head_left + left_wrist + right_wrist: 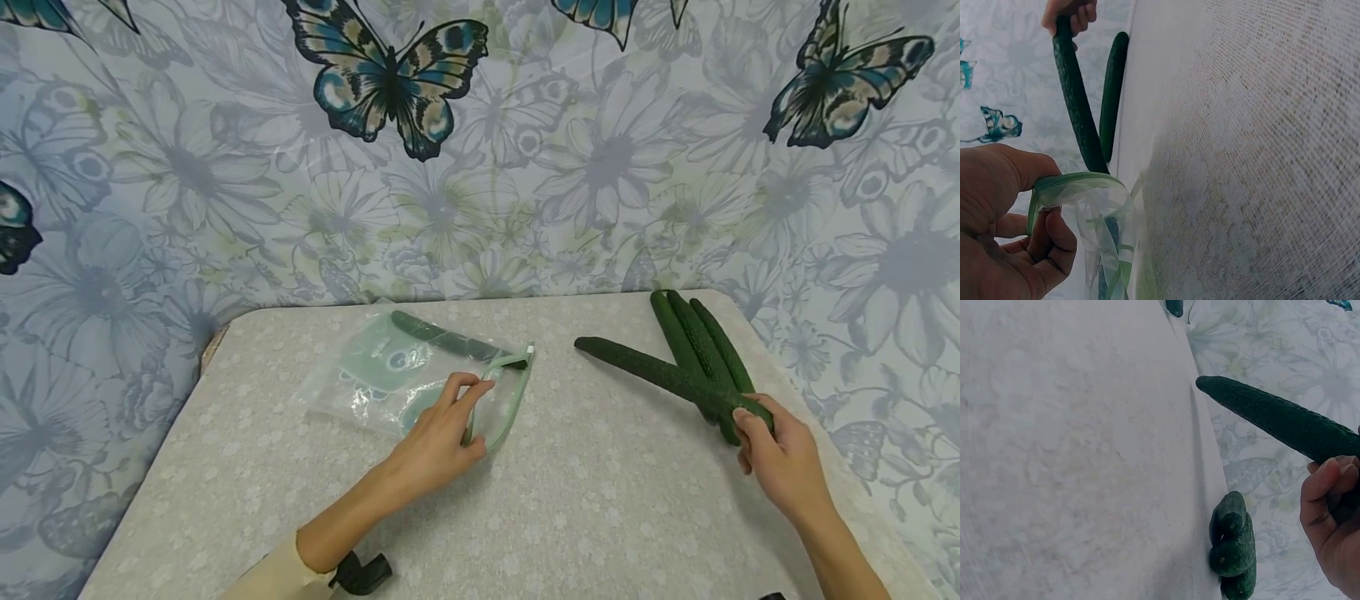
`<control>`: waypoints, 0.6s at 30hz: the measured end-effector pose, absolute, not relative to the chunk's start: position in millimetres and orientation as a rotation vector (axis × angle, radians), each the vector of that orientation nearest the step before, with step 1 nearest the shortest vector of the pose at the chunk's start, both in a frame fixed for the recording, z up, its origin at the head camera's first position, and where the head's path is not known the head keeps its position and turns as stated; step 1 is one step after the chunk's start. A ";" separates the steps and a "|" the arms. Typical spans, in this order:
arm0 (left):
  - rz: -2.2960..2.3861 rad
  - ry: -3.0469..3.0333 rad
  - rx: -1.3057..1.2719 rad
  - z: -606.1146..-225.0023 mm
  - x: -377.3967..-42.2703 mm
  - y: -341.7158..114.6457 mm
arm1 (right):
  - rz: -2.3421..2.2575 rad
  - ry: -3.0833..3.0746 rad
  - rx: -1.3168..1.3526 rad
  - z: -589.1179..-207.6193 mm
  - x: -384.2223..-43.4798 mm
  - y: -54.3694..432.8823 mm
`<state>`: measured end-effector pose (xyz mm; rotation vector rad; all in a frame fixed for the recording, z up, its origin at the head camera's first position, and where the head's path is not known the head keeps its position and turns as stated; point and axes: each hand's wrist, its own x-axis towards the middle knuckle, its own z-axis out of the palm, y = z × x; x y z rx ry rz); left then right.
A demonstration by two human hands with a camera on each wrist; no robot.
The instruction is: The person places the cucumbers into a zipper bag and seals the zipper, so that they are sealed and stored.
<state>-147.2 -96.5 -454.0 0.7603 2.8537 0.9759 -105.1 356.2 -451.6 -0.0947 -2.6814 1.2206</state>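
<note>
A clear zipper bag point(352, 400) with green print and a green edge lies on the table, one cucumber point(442, 337) inside it. My left hand point(435, 433) pinches the rim near its mouth; in the left wrist view the thumb and fingers hold the green zip edge point(1079, 179), and the mouth stands partly apart. My right hand point(787, 462) grips a dark green cucumber point(645, 364) by one end, its other end pointing left toward the bag. In the right wrist view that cucumber point(1272, 415) is raised above the table, apart from the bag.
Three more cucumbers point(701, 337) lie side by side at the table's right, partly behind the held one. A pale patterned cloth covers the table point(585, 500). Behind it hangs a butterfly-print backdrop point(525, 167), close to the table's far edge.
</note>
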 end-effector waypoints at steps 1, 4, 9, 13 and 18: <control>0.978 2.851 0.761 -453.6 -147.4 -96.5 | 1.229 -2.678 -0.082 -451.5 -104.0 355.3; 0.979 2.844 0.751 -452.6 -147.2 -97.1 | 1.293 -2.660 -0.020 -452.7 -101.9 353.9; 0.981 2.847 0.732 -452.7 -146.8 -96.8 | 1.417 -2.599 0.131 -455.6 -101.3 351.0; 0.976 2.866 0.739 -452.9 -147.4 -95.1 | 1.460 -2.566 0.215 -457.1 -101.4 347.8; 0.974 2.873 0.749 -452.7 -147.9 -93.8 | 1.506 -2.574 0.241 -456.8 -100.8 344.1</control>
